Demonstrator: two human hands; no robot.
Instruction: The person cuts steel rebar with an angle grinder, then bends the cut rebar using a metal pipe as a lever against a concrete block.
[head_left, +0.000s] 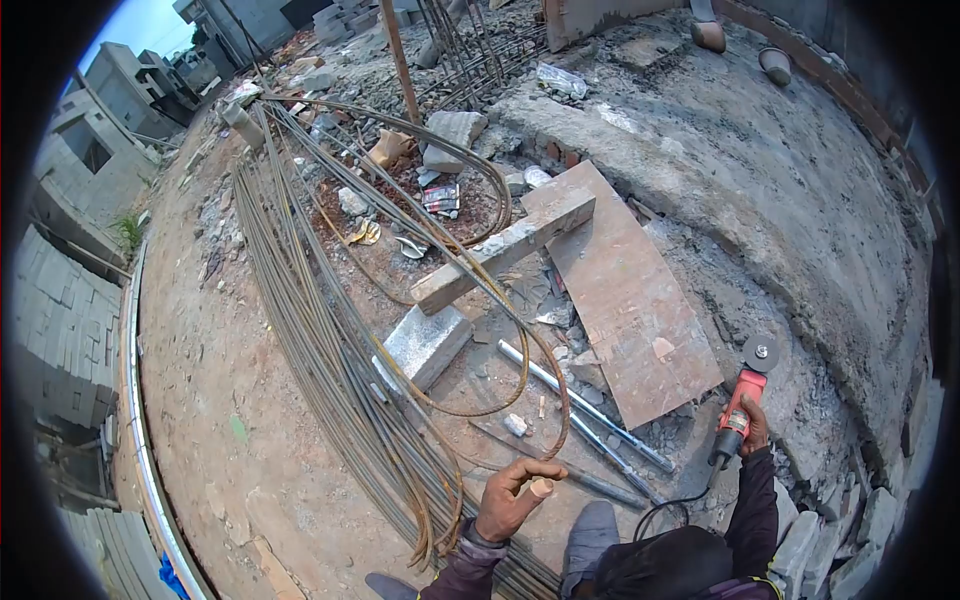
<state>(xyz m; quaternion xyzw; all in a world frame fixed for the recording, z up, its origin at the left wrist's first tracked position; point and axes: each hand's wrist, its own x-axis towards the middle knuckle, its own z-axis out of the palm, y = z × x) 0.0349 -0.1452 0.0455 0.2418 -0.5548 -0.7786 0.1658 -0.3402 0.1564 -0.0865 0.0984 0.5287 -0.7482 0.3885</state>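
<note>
My right hand (754, 428) is wrapped round the body of a red angle grinder (739, 412), whose dark cutting disc (761, 353) points away from me. From the grinder's rear a black cord (690, 499) loops back toward my legs. Fingers bent and thumb apart from the forefinger, my left hand (512, 500) holds nothing. It hovers over the near ends of a long bundle of steel rebar (330, 330). Close to it runs a bent rebar loop (562, 405). Metal tubes (590, 410) lie on the ground between my two hands.
A timber beam (505, 250) lies under some rebar, touching a plywood sheet (630, 300). A pale block (424, 345) sits beside the bundle. Broken slabs (815, 550) lie at lower right. Behind are rubble, an upright wooden post (400, 65) and a raised concrete strip (700, 190).
</note>
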